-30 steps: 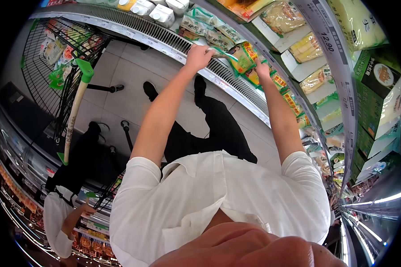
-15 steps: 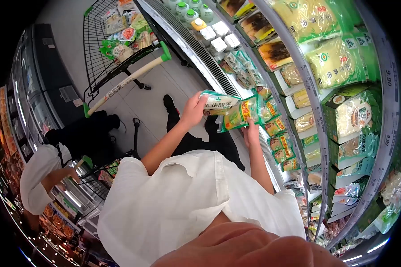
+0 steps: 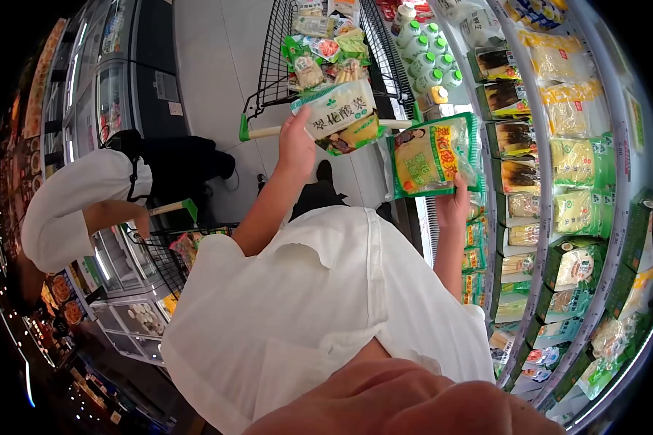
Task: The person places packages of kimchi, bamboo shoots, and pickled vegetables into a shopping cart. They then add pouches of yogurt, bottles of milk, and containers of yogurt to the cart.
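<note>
My left hand (image 3: 296,145) is closed on the edge of a white packet of pickled cabbage (image 3: 341,105), with a yellow and green lower part. It is held up in front of the cart handle (image 3: 265,133). My right hand (image 3: 453,205) grips the lower right corner of a yellow and green packet of pickled cabbage (image 3: 424,161), beside the refrigerated shelves. Both packets face up toward me, apart from each other. More yellow and green packets (image 3: 474,258) line the shelf just below my right hand.
A wire shopping cart (image 3: 272,65) with several packaged foods (image 3: 326,51) stands ahead. Green-capped bottles (image 3: 421,61) and shelf rails (image 3: 540,138) run along the right. At left, another person in a white shirt (image 3: 87,199) holds a second cart (image 3: 170,246) near freezers (image 3: 112,109).
The two packets, overlapping before, are now apart, the white one to the left and the yellow-green one to the right. My view has shifted, and the cart appears nearer the middle.
</note>
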{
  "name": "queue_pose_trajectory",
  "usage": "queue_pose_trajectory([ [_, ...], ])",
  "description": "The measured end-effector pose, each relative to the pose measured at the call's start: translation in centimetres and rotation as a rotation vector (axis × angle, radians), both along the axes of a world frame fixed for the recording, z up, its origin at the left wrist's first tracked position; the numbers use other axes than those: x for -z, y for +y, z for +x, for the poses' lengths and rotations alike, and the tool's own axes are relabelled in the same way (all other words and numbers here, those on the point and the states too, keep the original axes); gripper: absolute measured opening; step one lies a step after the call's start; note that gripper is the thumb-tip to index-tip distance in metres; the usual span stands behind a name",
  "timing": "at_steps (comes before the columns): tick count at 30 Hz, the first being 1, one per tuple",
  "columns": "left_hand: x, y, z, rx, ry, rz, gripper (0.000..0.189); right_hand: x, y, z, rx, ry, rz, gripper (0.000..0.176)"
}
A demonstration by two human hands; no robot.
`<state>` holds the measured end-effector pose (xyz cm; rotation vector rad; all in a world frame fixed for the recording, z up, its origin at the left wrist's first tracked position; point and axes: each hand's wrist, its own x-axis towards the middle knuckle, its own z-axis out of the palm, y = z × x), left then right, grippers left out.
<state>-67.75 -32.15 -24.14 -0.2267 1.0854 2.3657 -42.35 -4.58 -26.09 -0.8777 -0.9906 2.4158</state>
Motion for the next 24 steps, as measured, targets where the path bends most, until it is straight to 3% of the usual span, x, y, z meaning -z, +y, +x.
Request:
queue_pose_trajectory([
  [6, 2.9, -4.2, -10.4, -0.122, -0.066, 0.07, 0.036, -0.7, -1.9, -12.0, -0.005, 0.101, -0.08, 0.047],
  [15, 8.2, -1.1, -17.9, -0.199, -0.088, -0.079, 0.041, 1.8, -2.9, -29.5, -0.152, 0.03, -0.015, 0.039],
  [17, 11.1, 0.1, -19.7, -0.18, -0.105, -0.121, 0.04, 5.0, -1.8, -33.6, -0.162, -0.122, 0.021, 0.037],
  [20, 12.6, 2.3, -21.7, -0.084, -0.106, -0.461, 0.04, 9.6, -0.7, -39.6, -0.299, -0.334, 0.181, 0.038],
  [22, 13.5, 3.7, -23.1, -0.017, -0.099, -0.614, 0.041, 15.1, 0.1, -42.8, -0.391, -0.476, 0.317, 0.043],
  [24, 17.2, 4.2, -24.8, 0.123, -0.059, -0.862, 0.043, 20.7, 0.7, -45.6, -0.416, -0.687, 0.447, 0.045],
])
